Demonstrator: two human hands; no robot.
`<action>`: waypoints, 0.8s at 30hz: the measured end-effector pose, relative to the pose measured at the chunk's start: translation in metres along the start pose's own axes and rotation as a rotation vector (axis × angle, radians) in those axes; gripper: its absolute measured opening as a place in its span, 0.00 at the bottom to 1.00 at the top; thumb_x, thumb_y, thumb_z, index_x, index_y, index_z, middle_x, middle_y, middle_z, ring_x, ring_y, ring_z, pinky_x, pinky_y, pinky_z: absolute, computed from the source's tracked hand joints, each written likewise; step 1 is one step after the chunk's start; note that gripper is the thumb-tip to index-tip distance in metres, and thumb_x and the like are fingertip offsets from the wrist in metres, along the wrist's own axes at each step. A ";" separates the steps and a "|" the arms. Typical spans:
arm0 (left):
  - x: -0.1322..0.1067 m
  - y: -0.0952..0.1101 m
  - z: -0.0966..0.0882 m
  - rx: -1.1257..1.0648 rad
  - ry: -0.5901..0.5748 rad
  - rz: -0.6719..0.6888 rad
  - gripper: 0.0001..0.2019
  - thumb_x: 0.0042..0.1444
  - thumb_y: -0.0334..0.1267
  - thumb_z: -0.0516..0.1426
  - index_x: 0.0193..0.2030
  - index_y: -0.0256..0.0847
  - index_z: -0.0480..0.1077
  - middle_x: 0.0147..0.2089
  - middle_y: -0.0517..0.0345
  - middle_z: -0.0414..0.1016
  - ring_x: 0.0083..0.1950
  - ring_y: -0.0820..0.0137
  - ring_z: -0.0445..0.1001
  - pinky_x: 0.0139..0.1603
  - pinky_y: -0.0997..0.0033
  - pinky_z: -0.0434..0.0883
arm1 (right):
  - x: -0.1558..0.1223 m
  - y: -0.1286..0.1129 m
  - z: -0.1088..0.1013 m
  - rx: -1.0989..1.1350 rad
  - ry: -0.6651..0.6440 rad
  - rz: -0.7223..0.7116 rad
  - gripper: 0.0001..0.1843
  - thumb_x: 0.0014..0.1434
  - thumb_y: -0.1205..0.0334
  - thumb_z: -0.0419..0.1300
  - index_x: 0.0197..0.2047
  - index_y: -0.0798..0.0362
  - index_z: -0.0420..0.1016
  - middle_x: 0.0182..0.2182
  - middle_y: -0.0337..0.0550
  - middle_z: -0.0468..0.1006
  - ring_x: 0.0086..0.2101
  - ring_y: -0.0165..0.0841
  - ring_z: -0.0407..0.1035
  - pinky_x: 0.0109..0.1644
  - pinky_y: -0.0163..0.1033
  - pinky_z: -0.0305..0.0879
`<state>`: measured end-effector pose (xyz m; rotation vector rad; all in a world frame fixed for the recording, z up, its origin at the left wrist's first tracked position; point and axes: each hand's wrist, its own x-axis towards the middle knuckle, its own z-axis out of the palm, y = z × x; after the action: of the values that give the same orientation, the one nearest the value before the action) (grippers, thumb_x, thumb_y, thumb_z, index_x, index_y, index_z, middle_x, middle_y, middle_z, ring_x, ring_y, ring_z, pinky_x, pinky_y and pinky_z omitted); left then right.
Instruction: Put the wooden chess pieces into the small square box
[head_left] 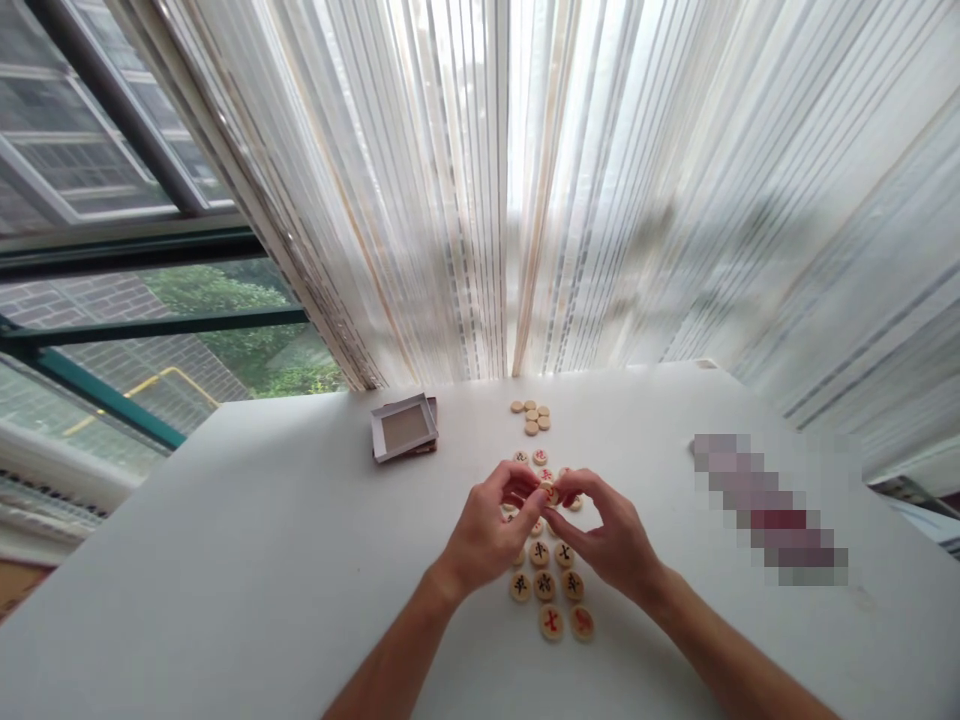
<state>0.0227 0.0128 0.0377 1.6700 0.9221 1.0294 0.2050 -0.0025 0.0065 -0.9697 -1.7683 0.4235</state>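
Round wooden game pieces [545, 586] with red or black characters lie in short rows on the white table [247, 540]. My left hand [487, 530] and my right hand [611, 535] meet above them, fingers curled, and together pinch one piece with a red mark [550, 491] between their fingertips. More pieces show just beyond my fingers. A small cluster of face-down pieces [532, 416] sits farther back.
An open shallow cardboard box [403, 427] lies at the back left of the pieces. A blurred-out object [772, 510] lies at the right. Striped sheer curtains [570, 190] hang behind the table, and a window [112, 300] is at the left.
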 end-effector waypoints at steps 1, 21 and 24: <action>-0.001 -0.003 0.000 0.000 0.012 -0.003 0.09 0.64 0.41 0.59 0.47 0.40 0.72 0.43 0.52 0.80 0.42 0.66 0.80 0.46 0.67 0.77 | 0.000 -0.001 0.000 0.004 -0.021 -0.011 0.11 0.62 0.65 0.64 0.46 0.48 0.69 0.35 0.40 0.76 0.32 0.33 0.72 0.38 0.39 0.74; -0.017 -0.015 0.007 0.034 0.093 0.051 0.06 0.62 0.36 0.59 0.44 0.39 0.71 0.40 0.56 0.77 0.38 0.72 0.76 0.43 0.72 0.75 | -0.005 0.005 0.005 0.011 -0.124 -0.049 0.11 0.62 0.69 0.62 0.47 0.48 0.70 0.35 0.39 0.76 0.33 0.32 0.72 0.40 0.38 0.72; -0.017 -0.016 0.007 0.026 0.121 0.052 0.05 0.63 0.37 0.59 0.42 0.38 0.72 0.38 0.57 0.77 0.37 0.72 0.77 0.42 0.72 0.75 | -0.006 0.004 0.006 0.017 -0.124 -0.047 0.11 0.62 0.69 0.63 0.47 0.48 0.70 0.34 0.39 0.76 0.33 0.31 0.72 0.39 0.37 0.72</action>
<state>0.0214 -0.0005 0.0173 1.6754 0.9783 1.1683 0.2019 -0.0039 -0.0029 -0.9048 -1.8921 0.4770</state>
